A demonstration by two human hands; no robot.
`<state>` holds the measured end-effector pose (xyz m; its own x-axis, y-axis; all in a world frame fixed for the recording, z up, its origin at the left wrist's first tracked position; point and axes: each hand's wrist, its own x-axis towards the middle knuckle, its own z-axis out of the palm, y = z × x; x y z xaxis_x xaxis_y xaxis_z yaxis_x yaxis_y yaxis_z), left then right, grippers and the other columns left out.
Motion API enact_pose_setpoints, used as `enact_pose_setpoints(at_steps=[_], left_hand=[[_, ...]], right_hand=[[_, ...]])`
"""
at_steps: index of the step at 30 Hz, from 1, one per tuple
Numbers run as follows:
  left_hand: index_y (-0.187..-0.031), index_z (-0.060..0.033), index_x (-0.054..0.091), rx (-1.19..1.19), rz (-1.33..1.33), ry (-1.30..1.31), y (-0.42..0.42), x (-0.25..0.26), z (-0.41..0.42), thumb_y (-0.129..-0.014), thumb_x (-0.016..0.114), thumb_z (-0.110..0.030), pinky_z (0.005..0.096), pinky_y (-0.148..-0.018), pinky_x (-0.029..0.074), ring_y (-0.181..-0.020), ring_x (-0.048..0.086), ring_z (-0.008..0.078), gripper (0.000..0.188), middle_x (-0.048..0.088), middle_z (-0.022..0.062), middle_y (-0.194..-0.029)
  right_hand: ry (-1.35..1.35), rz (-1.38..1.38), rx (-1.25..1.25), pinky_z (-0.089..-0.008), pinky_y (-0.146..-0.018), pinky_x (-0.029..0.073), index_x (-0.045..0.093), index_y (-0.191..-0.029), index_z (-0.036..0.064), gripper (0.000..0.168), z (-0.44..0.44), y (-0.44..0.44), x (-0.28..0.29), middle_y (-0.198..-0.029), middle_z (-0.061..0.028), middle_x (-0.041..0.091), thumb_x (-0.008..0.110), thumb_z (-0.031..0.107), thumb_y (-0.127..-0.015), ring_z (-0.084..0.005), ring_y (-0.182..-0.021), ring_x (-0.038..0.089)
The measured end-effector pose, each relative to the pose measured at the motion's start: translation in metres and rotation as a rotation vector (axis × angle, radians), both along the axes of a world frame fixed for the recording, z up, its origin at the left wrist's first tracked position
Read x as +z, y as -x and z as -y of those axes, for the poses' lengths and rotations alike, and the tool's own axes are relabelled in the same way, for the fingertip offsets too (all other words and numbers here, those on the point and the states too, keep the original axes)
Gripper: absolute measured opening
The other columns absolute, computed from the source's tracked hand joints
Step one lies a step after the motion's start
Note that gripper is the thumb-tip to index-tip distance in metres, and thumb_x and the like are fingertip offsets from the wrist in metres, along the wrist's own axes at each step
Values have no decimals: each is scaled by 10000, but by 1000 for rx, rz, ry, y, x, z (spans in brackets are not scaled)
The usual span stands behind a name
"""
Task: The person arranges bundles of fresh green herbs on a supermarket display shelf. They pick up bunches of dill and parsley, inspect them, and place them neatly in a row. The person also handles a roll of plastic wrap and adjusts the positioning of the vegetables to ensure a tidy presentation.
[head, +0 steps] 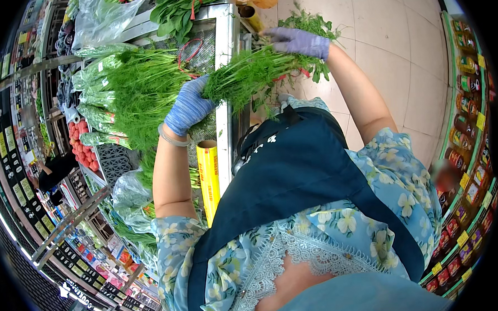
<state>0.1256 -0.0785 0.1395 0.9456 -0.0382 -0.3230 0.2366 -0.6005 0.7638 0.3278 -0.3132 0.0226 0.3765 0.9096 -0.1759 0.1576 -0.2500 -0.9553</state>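
A bunch of feathery green herb, like dill or fennel fronds (pixel 245 74), lies across the stand's metal edge. My left hand (pixel 192 103), in a blue knit glove, is closed around the leafy end of this bunch. My right hand (pixel 296 41), in a purple glove, is over its stem end with fingers spread; whether it touches the stems is unclear. More of the same herb (pixel 142 93) lies in a pile on the stand, left of my left hand. Leafy greens with red ties (pixel 310 23) are beyond and beneath my right hand.
A yellow roll of film (pixel 208 169) stands by the stand's metal rim (pixel 223 52); another yellow tube (pixel 250 15) is farther up. Wrapped greens (pixel 95 74), spinach-like bunches (pixel 176 12), a plastic bag (pixel 105 20) and red tomatoes (pixel 82 146) lie at left. Shelves of jars (pixel 463 104) line the right.
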Motion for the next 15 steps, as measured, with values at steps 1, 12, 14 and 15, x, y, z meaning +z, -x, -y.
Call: enact_pose_setpoints(at_steps=[1,12,14,15], left_hand=[[-1088,5,577,3,-3,16,-1,1,1,-697,615,32,301,-759,476,-833,615,196,393,649,153,-915],[-1008,-12,535,766,-361,1116,30,-33,-12,-652,577,-85,265,-414,408,-490,482,158,366,537,70,-688],[-1017,-14,527,834,-265,1254,28,-34,0,-661,578,-103,262,-425,409,-482,478,155,370,534,72,-670],[-1021,-15,523,867,-215,1322,26,-34,3,-666,578,-112,261,-431,409,-478,475,154,372,533,73,-661]], right_hand=[[6,15,60,-321,-953,392,451,-1293,120,608,-4,3,4,-1216,-122,525,604,451,-807,-231,-1099,505],[362,198,-190,-308,-825,440,635,-1016,61,359,45,-72,-36,-908,-103,642,575,357,-822,-219,-857,587],[485,237,-355,-317,-836,441,634,-1019,65,372,62,-89,-64,-941,-108,644,561,375,-825,-236,-878,594],[533,307,-384,-320,-842,441,631,-1028,67,377,68,-88,-71,-965,-109,642,558,378,-828,-236,-893,595]])
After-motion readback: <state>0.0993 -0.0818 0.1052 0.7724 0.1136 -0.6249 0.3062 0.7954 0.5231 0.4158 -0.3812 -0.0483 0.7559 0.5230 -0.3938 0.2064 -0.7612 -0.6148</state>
